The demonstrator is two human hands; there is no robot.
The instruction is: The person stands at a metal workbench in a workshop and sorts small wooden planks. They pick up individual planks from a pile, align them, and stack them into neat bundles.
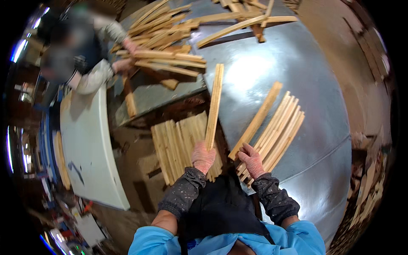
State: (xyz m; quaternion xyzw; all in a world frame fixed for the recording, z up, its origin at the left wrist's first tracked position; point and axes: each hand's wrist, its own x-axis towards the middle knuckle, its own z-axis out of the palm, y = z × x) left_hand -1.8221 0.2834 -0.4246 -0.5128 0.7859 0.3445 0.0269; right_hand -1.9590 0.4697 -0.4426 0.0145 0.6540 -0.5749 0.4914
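left fingers (pixel 199 149) grip a wooden strip (pixel 215 102), right fingers (pixel 246 151) beside a slat (pixel 258 120).

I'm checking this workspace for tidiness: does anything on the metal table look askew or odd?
Yes, the loose strips at the far end of the metal table look askew: they cross at different angles, unlike the nearly parallel row of strips by the right hand. No damage is evident.

Pink-gloved left hand (pixel 203 158) grips a wooden strip (pixel 215 102)

The right hand (pixel 252 162) touches a row of strips (pixel 280 127) on the metal table (pixel 316 72); a co-worker (pixel 87 46) holds other strips (pixel 172 56).
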